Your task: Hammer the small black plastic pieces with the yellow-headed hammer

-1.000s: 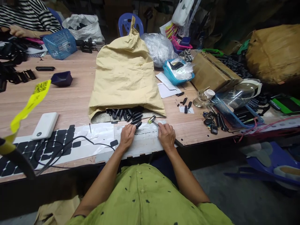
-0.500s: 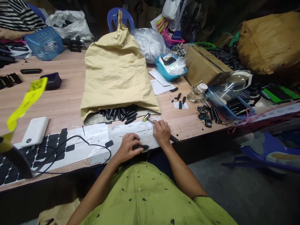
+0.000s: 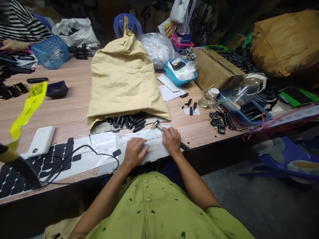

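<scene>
In my right hand is a small hammer; its metal head points up and left, and its dark handle end shows past my palm. My left hand hovers over the pale work board near the table edge, thumb apart from the fingers, with nothing visible in it. Just beyond the hands, several black tubular pieces spill from the mouth of a beige cloth sack.
A black cable crosses a solar-cell sheet beside a white power bank. Keys and a blue basket sit right. Another person's striped sleeve shows at far left.
The black piece that my left hand held has gone from view, and that hand's fingers have opened and moved slightly left. My right hand keeps the hammer in nearly the same place.
</scene>
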### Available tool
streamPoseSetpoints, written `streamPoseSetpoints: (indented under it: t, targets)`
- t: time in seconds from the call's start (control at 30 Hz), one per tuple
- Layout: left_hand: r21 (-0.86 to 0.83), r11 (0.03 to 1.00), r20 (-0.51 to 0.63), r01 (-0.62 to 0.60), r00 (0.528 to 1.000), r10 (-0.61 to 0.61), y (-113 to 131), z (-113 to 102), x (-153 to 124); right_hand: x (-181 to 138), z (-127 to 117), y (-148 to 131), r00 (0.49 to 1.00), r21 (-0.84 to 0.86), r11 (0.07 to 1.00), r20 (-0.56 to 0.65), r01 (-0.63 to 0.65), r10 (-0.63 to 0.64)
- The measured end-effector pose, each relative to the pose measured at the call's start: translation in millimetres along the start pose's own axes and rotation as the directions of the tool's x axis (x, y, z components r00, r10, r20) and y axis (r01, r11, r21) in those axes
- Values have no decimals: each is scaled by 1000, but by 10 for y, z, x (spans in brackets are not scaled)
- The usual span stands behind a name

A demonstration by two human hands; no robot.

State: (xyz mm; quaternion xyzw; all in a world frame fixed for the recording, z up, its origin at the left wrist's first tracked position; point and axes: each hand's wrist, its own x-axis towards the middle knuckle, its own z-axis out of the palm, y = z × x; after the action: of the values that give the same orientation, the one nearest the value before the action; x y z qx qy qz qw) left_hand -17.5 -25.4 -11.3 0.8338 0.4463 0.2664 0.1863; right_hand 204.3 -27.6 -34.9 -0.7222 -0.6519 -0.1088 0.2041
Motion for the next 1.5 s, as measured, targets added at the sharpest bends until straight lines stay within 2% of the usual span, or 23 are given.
streamPoseSetpoints:
  t: [0.1,0.17,0.23,0.5,0.6,0.77,0.87,1.0,1.1,1.4,1.5]
  targets:
    - [95,962,-190,256,953,-235,-189,-1,356,9,7,0,1000,3,1000,5,-3,3]
    - [142,922,-237,361,916,-323,-274,7,531,15,8,-1,1000,3,1000,7,1,-1]
    - [169,898,-236,407,901,-364,-310,17,615,19,7,-5,1000,0,1000,7,5,-5]
    - [85,935,-116,345,935,-335,-233,92,466,30,24,-2,1000,18,1000,8,-8,8]
    - [51,943,-108,330,940,-323,-228,142,443,46,26,48,1000,64,998,12,-14,13]
    - [34,951,-94,307,948,-303,-253,187,451,15,-51,85,999,242,970,0,-35,36]
    - [29,952,-91,304,950,-300,-264,197,450,-55,-137,0,1000,390,921,-7,-2,5]
    - [19,952,-106,306,947,-303,-260,206,453,-121,-218,-162,996,511,859,63,22,-62]
    - [16,949,-98,315,945,-312,-246,211,457,-131,-225,-237,993,518,855,102,0,-62]
    - [19,939,-79,344,936,-342,-195,191,469,-102,-216,-268,994,492,869,106,-50,-3]
    - [9,936,-78,352,933,-350,-180,185,476,-102,-258,-296,996,510,860,78,-3,-43]
